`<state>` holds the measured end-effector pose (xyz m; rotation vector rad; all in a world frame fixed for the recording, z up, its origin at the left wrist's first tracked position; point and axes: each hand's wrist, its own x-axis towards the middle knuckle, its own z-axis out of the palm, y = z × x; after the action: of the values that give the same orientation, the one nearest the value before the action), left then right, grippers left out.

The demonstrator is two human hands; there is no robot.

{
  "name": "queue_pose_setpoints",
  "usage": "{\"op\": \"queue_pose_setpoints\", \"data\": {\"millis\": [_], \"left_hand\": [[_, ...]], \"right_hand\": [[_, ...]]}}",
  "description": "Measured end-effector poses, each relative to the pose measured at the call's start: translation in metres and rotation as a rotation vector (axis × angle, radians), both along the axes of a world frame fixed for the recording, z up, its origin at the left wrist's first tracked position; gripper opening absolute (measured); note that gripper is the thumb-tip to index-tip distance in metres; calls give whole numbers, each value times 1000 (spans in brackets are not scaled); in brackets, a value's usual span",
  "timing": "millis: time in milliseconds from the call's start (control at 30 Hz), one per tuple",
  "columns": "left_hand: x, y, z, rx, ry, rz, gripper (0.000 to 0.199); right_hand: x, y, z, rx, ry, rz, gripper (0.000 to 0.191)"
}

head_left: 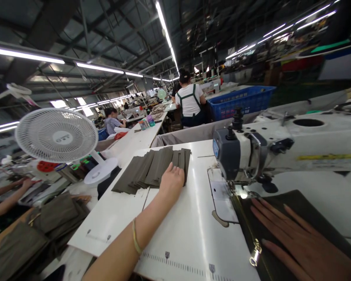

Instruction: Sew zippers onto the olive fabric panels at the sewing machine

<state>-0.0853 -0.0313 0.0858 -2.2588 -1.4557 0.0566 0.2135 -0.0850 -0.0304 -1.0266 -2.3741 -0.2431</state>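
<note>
My left hand (172, 182) is at the right part of a fanned row of olive-grey fabric pieces (143, 169) on the white sewing table. Its fingers are curled in on one of the pieces; the fingertips are partly hidden. My right hand (298, 236) lies flat, fingers spread, on a dark olive fabric panel (295, 201). A zipper with a gold-coloured pull (255, 253) runs along the panel's left edge. The zipper's far end lies under the needle area of the sewing machine (236, 156), beside the metal needle plate (222, 195).
A white fan (58, 134) stands left of the table. Beyond it a co-worker's arms (11, 195) show, with folded olive fabric (58, 214) below. A blue crate (241, 102) stands behind the machine. Another person (190, 99) sits further back, facing away.
</note>
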Motion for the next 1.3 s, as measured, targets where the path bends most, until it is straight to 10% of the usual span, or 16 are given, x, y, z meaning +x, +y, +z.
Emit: {"op": "queue_pose_setpoints", "data": {"millis": [267, 500, 867, 1300], "left_hand": [[40, -131, -48, 28, -184, -391, 24], [-1, -106, -49, -233, -185, -365, 85], [-2, -119, -66, -121, -302, -478, 72], [25, -81, -26, -276, -503, -284, 42]], "right_hand": [[-9, -3, 38, 133, -39, 101, 46], [-5, -9, 57, -130, -53, 376, 26], [-8, 0, 47, -81, -89, 71, 44], [-8, 10, 46, -92, -149, 58, 44]]}}
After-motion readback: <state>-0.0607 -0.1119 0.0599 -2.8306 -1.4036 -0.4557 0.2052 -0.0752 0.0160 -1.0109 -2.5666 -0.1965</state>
